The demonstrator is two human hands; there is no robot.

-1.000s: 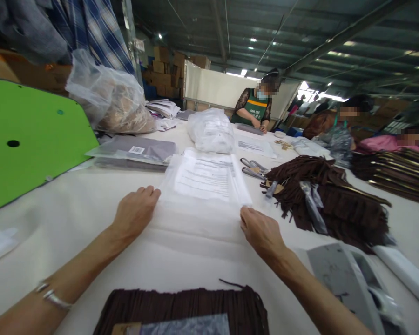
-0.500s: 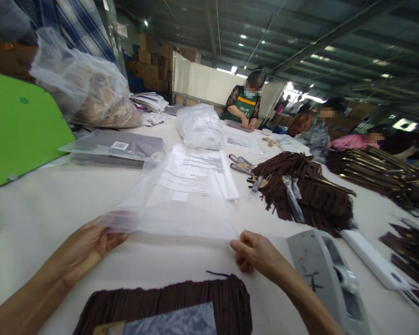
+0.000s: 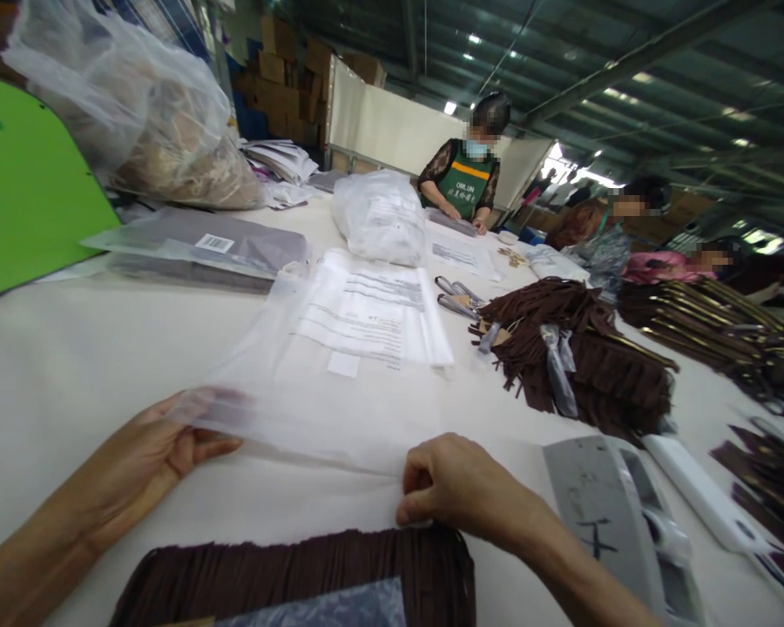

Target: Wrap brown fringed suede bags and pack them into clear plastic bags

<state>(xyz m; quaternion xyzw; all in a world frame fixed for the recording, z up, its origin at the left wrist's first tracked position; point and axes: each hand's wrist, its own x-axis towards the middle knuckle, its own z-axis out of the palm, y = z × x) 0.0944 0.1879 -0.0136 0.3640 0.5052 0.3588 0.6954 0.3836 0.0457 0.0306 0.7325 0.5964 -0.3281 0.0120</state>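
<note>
A translucent plastic bag (image 3: 359,418) with printed text lies flat, its near edge raised between my hands. My left hand (image 3: 176,444) grips the bag's near left corner, and some of its fingers show through the film. At the near right corner, my right hand (image 3: 444,483) is closed in a pinch on the edge of the bag, thumb pointing left. Just below both hands lies a dark brown fringed bag (image 3: 314,562) with a grey wrapped piece on top, cut off by the lower picture edge.
A grey tape dispenser (image 3: 601,514) and a white power strip (image 3: 706,492) stand right. Beyond are brown fringed pieces (image 3: 588,366), a bundle of plastic bags (image 3: 379,218) and packed grey goods (image 3: 254,244). A green panel (image 3: 32,192) edges the left. A co-worker (image 3: 467,178) works opposite.
My right hand has moved left and slightly nearer, pulling the bag's right edge along. The left hand stays almost where it was. The view has shifted slightly.
</note>
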